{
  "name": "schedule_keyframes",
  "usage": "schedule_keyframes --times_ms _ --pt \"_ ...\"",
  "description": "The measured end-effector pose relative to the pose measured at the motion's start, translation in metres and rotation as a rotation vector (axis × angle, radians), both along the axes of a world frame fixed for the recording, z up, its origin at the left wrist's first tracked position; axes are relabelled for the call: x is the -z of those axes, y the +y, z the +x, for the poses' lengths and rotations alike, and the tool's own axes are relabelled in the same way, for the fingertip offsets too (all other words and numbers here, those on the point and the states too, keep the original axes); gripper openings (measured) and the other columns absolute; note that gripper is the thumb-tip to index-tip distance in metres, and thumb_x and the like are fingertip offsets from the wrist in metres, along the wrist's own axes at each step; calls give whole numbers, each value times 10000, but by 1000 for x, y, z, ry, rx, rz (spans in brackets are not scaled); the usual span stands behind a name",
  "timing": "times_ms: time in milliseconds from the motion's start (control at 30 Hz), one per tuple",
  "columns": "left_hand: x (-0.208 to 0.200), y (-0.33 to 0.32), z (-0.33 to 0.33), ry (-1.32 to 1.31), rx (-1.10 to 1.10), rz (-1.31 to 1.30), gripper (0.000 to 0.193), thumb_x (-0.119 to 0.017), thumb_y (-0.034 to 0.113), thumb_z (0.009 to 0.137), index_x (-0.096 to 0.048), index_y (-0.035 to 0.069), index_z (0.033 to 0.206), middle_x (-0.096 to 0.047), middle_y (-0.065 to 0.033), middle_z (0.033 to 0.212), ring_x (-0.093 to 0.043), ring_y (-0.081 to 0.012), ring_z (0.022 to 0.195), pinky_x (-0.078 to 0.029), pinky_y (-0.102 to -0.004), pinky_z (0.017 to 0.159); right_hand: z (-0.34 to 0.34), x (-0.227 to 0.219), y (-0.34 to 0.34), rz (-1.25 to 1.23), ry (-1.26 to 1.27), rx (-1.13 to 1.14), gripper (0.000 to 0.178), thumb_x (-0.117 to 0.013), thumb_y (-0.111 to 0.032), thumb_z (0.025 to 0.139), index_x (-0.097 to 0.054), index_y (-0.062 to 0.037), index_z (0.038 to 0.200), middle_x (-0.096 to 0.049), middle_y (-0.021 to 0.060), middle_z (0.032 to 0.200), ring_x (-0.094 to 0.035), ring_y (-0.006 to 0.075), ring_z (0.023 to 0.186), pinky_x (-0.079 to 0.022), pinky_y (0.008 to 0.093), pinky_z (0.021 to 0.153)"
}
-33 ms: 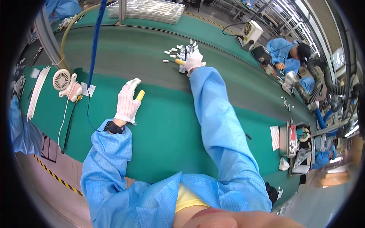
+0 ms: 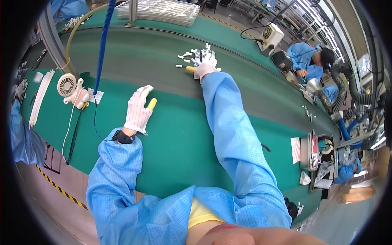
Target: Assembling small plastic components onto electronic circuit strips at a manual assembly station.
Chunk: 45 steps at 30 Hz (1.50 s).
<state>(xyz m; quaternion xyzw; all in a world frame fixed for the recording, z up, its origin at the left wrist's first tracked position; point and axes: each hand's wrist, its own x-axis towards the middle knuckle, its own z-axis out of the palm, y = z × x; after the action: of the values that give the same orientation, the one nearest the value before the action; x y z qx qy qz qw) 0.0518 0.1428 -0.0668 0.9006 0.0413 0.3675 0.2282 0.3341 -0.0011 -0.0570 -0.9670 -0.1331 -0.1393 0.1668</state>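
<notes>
currently, with the fan [image 2: 66,85] as landmark, the small white-ended parts [image 2: 179,66] are lying loose well to its right and farther from the wearer, on the dark strip [image 2: 143,61] beyond the green desk [image 2: 175,139]. the gloved right hand [image 2: 207,67] is covering some of them; the glove is hiding its grip, so whether it is grasping any cannot be told. the gloved left hand [image 2: 138,111] is lying right of the fan and slightly nearer the wearer, its grip standing released and empty.

caution: parts may be scattering if the right hand is pushing sideways, because they are lying unsecured and close together. the yellow finger cover [image 2: 190,69] may be dragging neighbouring parts, since it is crowding them. the thin cord [image 2: 95,122], running from the black wristband [image 2: 125,137] toward the fan's right side, may be snagging if the left hand is reaching too far.
</notes>
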Motion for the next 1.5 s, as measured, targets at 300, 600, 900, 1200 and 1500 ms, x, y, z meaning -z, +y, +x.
schedule_keyframes --times_ms 300,600,900,1200,1500 --pt "6 -3 -7 78 53 -17 516 -570 -28 679 -546 87 1181 -578 -112 1135 -530 -296 1087 -417 -402 923 3 5 -38 -383 -140 -390 553 -743 -206 734 -487 -188 1224 -515 65 1221 -405 297 1210 -387 487 938" --pt "7 -4 -9 147 28 -66 512 -547 -84 691 -581 89 1172 -568 -133 1228 -525 -303 1141 -411 -387 987 -131 -60 -191 -323 -292 -917 457 -490 -110 911 -384 -67 1354 -495 184 1266 -363 335 1316 -312 438 1083" --pt "7 -4 -8 211 42 -93 495 -524 -83 747 -562 102 1204 -595 -89 1186 -559 -284 1080 -434 -352 934 -234 -33 -239 -256 -100 -1120 344 -528 -76 786 -527 -40 1128 -529 142 1229 -419 315 1263 -266 523 1093" --pt "15 5 -11 132 29 7 622 -466 -111 664 -580 140 1223 -623 -42 1167 -560 -208 726 -455 -287 743 -232 -72 -288 -270 141 -790 964 -827 -66 509 -380 -99 1362 -456 120 1328 -333 359 1326 -278 448 1117" --pt "16 -1 -6 145 39 9 545 -482 -84 705 -579 118 1202 -588 -95 1206 -539 -285 1134 -408 -355 981 -192 -26 -281 115 -19 -488 292 -656 -111 814 -631 -68 1101 -621 124 1159 -565 309 1098 -453 362 935"
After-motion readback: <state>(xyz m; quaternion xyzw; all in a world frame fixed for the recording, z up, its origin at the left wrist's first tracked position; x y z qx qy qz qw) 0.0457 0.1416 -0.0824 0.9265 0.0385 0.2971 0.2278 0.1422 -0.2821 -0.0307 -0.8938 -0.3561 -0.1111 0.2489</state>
